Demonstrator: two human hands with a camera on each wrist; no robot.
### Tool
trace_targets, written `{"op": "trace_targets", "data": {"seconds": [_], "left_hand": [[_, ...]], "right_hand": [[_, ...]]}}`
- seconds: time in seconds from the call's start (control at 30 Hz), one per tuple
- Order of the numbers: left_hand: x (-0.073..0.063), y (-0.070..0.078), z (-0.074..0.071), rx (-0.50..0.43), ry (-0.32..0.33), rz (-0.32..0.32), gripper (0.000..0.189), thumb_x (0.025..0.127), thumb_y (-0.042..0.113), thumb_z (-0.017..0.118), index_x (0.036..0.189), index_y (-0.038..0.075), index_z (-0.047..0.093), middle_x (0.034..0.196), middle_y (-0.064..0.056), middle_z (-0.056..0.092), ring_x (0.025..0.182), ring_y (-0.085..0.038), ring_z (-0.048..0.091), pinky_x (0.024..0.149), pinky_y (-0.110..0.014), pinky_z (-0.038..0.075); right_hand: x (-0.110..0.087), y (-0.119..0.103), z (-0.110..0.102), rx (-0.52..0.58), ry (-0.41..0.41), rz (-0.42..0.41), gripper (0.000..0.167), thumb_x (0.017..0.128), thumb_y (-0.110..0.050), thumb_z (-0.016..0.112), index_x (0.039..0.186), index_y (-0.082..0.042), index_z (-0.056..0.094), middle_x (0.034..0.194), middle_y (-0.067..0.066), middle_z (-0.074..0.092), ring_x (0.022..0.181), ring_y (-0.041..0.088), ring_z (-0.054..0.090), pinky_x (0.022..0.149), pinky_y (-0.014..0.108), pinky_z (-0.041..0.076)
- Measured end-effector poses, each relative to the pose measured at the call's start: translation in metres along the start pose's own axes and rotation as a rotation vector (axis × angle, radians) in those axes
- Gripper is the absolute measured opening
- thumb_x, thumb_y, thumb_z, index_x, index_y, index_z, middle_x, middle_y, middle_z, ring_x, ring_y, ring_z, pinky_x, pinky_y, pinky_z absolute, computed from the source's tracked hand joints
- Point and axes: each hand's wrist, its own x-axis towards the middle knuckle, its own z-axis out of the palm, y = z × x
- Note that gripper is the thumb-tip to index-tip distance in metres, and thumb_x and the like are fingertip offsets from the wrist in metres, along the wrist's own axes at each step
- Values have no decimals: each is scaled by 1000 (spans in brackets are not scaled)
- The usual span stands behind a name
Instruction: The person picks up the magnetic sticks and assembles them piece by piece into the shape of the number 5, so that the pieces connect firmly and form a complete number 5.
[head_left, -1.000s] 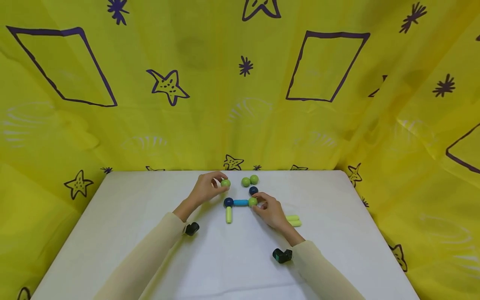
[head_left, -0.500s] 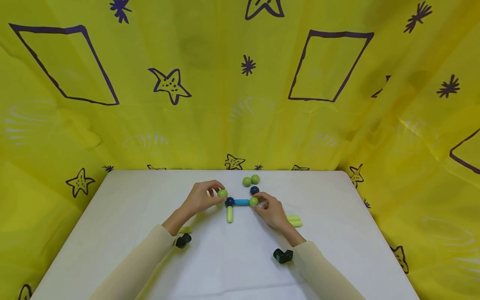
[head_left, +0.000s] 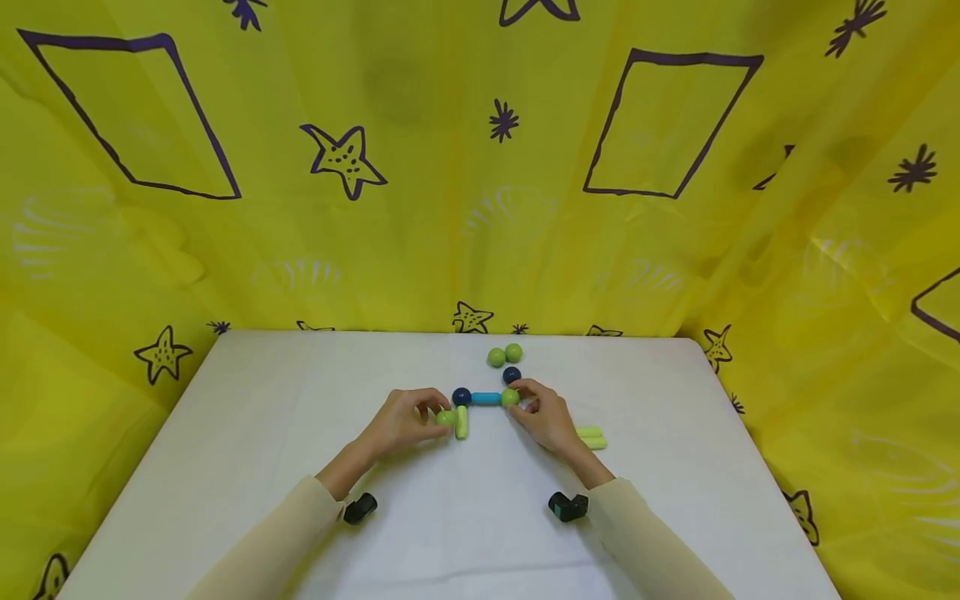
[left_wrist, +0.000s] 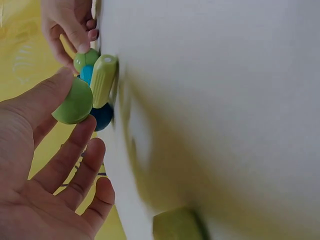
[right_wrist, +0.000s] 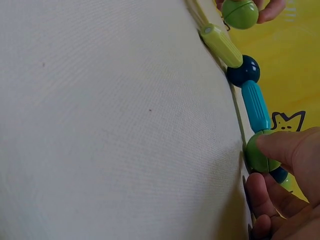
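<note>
My left hand pinches a green ball between thumb and index finger, just left of the yellow-green rod. That rod joins a dark blue ball and points toward me. From the same blue ball a blue rod runs right to another green ball. This second green ball is pinched by the thumb and fingers of my right hand. In the left wrist view the held ball overlaps the rod; whether they touch I cannot tell.
Two green balls lie at the back of the white table. Another dark blue ball sits just behind the right hand. Two yellow-green rods lie right of it. A yellow-green piece lies below the left hand.
The left hand has brought its green ball toward me, from behind the dark blue ball to beside the yellow-green rod. The right hand stays on its green ball.
</note>
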Motion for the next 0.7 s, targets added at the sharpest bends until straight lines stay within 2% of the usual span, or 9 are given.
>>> {"op": "trace_targets", "data": {"seconds": [0.13, 0.37, 0.7], "left_hand": [[-6, -2, 7, -4, -26, -10, 26, 78, 15, 90, 98, 14, 74, 82, 3, 71, 68, -11, 57, 61, -23, 46], [-14, -2, 13, -4, -74, -44, 26, 79, 17, 89, 99, 17, 72, 82, 6, 70, 73, -19, 60, 66, -24, 46], [-15, 0, 16, 14, -122, 3, 27, 80, 20, 90, 101, 18, 72, 84, 5, 69, 77, -20, 60, 69, -24, 48]], "right_hand": [[1, -1, -1, 3, -11, 33, 32, 93, -9, 76, 124, -13, 68, 113, 9, 70, 70, 15, 53, 62, 25, 43], [4, -1, 0, -7, -11, 50, 31, 94, -10, 76, 124, -15, 69, 113, 8, 70, 70, 15, 53, 62, 25, 42], [3, -1, 0, -13, -7, 52, 32, 93, -10, 76, 124, -14, 69, 114, 9, 71, 70, 15, 53, 63, 26, 43]]}}
